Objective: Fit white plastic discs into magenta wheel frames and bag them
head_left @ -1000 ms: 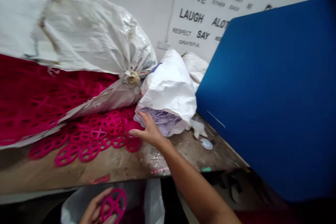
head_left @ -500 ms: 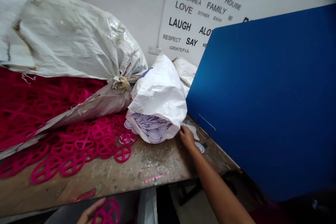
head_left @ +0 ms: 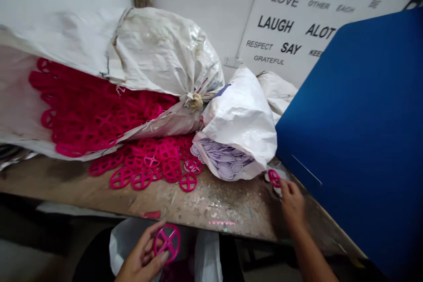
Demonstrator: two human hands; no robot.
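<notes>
My left hand (head_left: 140, 257) is low in front of the table edge, its fingers closed on a pink spoked wheel (head_left: 167, 241) over a white plastic bag (head_left: 120, 240). My right hand (head_left: 292, 200) rests on the worn wooden table (head_left: 211, 205) at the right, beside the blue panel. Its bent fingertips are on a small pink wheel (head_left: 274, 177), which lies next to a small white piece (head_left: 276, 191). A loose pile of pink wheels (head_left: 155, 165) covers the table's middle. An open white sack of pale purple discs (head_left: 228, 161) lies just left of my right hand.
A big torn sack (head_left: 82, 110) spills pink wheels at the left, with a tied white sack (head_left: 161, 53) on top. A large blue panel (head_left: 360, 132) leans at the right over the table corner. The wall behind carries a lettered sign (head_left: 297, 22).
My right hand drew back from the purple-disc sack to the table's right corner, and a small pink wheel now shows at its fingertips. My left hand and its wheel rose into fuller view.
</notes>
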